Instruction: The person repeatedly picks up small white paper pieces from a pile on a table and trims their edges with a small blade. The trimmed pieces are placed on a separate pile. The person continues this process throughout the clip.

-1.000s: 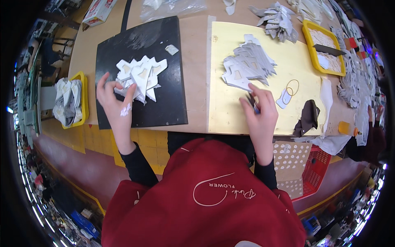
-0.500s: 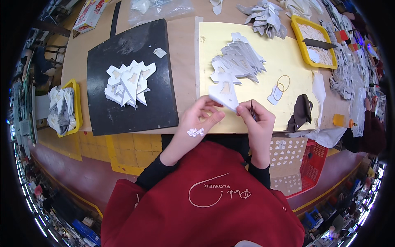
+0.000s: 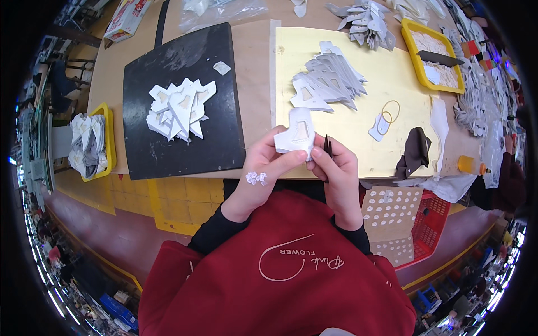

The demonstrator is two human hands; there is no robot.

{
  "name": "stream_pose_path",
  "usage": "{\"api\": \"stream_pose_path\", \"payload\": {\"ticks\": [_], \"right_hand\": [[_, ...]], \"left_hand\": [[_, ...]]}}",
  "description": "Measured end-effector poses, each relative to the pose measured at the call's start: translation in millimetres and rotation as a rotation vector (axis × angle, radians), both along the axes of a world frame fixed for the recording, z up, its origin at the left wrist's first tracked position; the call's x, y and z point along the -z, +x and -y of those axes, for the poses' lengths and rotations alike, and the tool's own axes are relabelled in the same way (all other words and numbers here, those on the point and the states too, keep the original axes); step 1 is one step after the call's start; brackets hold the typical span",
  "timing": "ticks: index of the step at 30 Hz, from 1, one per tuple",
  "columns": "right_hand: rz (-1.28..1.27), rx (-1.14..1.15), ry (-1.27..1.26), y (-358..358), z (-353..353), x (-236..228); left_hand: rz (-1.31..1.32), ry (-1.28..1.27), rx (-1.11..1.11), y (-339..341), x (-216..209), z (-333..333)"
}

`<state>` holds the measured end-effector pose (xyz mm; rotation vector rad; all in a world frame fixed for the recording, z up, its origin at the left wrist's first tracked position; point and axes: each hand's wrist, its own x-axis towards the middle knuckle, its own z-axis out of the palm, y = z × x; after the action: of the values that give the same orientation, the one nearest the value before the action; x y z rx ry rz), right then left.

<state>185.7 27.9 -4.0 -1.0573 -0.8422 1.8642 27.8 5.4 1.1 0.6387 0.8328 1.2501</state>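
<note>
Left hand (image 3: 263, 168): fingers closed on a flat white shaped piece (image 3: 284, 141) with a beige cut-out panel, gripping its left side and lower edge, thumb laid on its near face. Right hand (image 3: 339, 171): thumb and fingers pinch the same piece at its lower right corner. The right hand also retains a slim dark pointed tool (image 3: 327, 147), tips directed away from the person; its exact type cannot be told. The held piece is between the two hands, seen at the near edge of the brown paper-covered surface (image 3: 258, 84).

To the left, a black rectangular board (image 3: 218, 145) carries an overlapping heap of white angular pieces (image 3: 179, 109), with a small pale scrap (image 3: 222, 68) well apart, near the board's far right corner. Beyond the hands, a pale yellow sheet (image 3: 403, 84) bears a fanned stack of light grey pieces (image 3: 330, 75). To its right on the sheet lies a small white-grey flat part (image 3: 379, 129); near this is a folded dark brown piece (image 3: 413, 154). A yellow plastic tray (image 3: 412, 53) with pale contents stands at the far right; a second yellow container (image 3: 109, 140), filled with white-grey pieces, is at the far left
</note>
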Motion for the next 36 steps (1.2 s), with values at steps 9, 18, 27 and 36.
{"api": "stream_pose_path", "payload": {"ticks": [9,18,27,36], "right_hand": [[0.41,0.111,0.493,-4,5,-1],[0.536,0.037,0.677,-10,4,-14],[0.511,0.037,0.785,-9,4,-6],[0.349,-0.001,0.626,-6,3,-6]], "left_hand": [[-0.065,0.026,-0.186,1,4,-2],[-0.106,0.026,-0.204,1,5,1],[-0.218,0.059,-0.206,1,2,0],[-0.221,0.073,-0.198,-1,3,1]]}}
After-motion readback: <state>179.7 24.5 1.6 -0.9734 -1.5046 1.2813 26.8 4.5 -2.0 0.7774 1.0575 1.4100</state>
